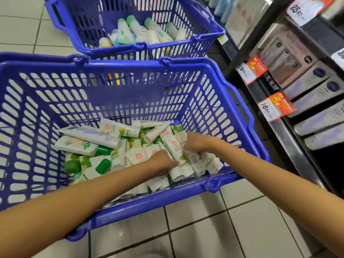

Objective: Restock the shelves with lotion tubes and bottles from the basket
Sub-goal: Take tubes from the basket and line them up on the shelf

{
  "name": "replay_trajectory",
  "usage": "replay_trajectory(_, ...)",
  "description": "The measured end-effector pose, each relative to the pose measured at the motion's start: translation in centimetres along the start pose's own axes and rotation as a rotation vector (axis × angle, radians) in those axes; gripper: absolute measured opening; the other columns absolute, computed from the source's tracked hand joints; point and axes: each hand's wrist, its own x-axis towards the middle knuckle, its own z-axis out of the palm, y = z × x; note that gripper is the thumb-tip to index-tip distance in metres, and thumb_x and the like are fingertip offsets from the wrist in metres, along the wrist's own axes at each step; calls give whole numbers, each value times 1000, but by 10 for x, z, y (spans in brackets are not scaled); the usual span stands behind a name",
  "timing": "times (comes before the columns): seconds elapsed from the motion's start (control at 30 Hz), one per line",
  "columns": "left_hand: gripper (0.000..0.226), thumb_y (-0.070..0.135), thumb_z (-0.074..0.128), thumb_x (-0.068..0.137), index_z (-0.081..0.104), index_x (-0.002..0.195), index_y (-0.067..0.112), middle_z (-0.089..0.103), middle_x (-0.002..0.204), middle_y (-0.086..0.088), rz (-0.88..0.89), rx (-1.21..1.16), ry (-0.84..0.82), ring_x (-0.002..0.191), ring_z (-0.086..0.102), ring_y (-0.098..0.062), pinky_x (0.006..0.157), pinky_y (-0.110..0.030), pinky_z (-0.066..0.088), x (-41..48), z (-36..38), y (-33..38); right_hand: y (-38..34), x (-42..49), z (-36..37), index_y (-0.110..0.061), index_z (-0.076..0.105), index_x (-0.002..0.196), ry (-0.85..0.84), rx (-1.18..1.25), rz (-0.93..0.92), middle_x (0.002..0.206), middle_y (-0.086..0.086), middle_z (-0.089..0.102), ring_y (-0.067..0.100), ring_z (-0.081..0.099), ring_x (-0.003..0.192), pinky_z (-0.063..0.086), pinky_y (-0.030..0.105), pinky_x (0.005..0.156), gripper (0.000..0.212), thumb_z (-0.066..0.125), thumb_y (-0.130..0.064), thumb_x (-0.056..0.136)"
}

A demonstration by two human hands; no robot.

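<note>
Both of my hands are down inside the near blue basket (130, 90), among several white lotion tubes (93, 136) with green caps and orange logos. My left hand (162, 161) curls its fingers around white tubes near the basket's front wall. Just right of it, my right hand (195, 144) grips a bunch of white tubes (195, 161) whose ends stick out below its fingers. The fingertips of both hands are hidden among the tubes.
A second blue basket (204, 40) with green-capped bottles (134, 28) stands on the tiled floor behind the near one. Dark shelves (290, 138) run along the right, holding boxed products (307, 101) and red and white price tags (273, 107).
</note>
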Motion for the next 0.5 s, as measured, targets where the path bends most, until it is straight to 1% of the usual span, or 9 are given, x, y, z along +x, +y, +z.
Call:
replay_trajectory(0.07, 25, 12, 54, 90, 56, 108, -5, 65, 74, -16, 14, -330, -75, 69, 59, -29, 58, -30, 50, -6, -8, -3, 2, -5, -3, -6, 51, 87, 14, 198, -58, 88, 6, 53, 17, 52, 76, 40, 13, 49, 14, 39, -1, 91)
replay_trajectory(0.1, 16, 8, 50, 91, 56, 102, -3, 62, 65, -10, 10, -469, -104, 60, 55, -22, 54, -28, 49, -10, -15, -5, 1, -7, -5, -9, 51, 82, 21, 307, -93, 82, 3, 53, 13, 50, 68, 39, 11, 45, 17, 39, -1, 92)
replay_trajectory(0.17, 18, 6, 42, 93, 49, 109, 0, 61, 75, -9, 12, -628, -132, 62, 58, -18, 54, -27, 53, -17, -32, -7, 1, -11, -9, -6, 53, 95, 40, 581, -105, 84, 3, 58, 10, 54, 64, 44, 12, 47, 9, 44, -6, 93)
replay_trajectory(0.2, 21, 6, 37, 95, 44, 114, 2, 61, 81, -11, 28, -708, -143, 64, 60, -18, 52, -26, 54, -22, -40, -7, 1, -12, -13, -6, 50, 105, 42, 688, -98, 92, 6, 61, 13, 58, 70, 50, 16, 54, 13, 49, -12, 93)
replay_trajectory(0.3, 18, 5, 28, 94, 44, 102, 2, 62, 75, -12, 98, -961, -164, 58, 64, -17, 45, -20, 53, -38, -63, -8, 2, -15, -24, -8, 43, 128, 31, 831, -96, 114, 3, 59, 18, 60, 90, 52, 24, 77, 53, 52, -41, 89)
replay_trajectory(0.33, 19, 6, 28, 93, 47, 99, 4, 64, 75, -11, 131, -1006, -178, 55, 65, -15, 46, -20, 53, -42, -68, -8, 3, -16, -27, -9, 44, 129, 11, 850, -106, 111, 3, 61, 20, 61, 90, 52, 28, 81, 58, 47, -49, 89)
replay_trajectory(0.4, 21, 10, 32, 95, 50, 102, 6, 63, 84, -10, 204, -1027, -213, 55, 65, -11, 50, -21, 54, -46, -73, -8, 5, -20, -32, -10, 52, 118, -56, 983, -101, 88, 4, 64, 19, 60, 75, 51, 33, 75, 56, 37, -56, 90)
replay_trajectory(0.43, 21, 11, 34, 95, 49, 109, 5, 62, 87, -9, 238, -1018, -207, 56, 65, -10, 52, -21, 55, -47, -74, -6, 7, -23, -35, -9, 51, 111, -84, 1084, -102, 78, 4, 59, 18, 56, 68, 50, 32, 69, 51, 34, -53, 93)
replay_trajectory(0.5, 27, 13, 37, 96, 45, 122, 7, 63, 95, -6, 315, -991, -170, 63, 67, -8, 56, -21, 56, -49, -75, -1, 11, -33, -40, -8, 41, 102, -159, 1287, -138, 73, 6, 48, 18, 52, 63, 52, 29, 62, 31, 30, -36, 95)
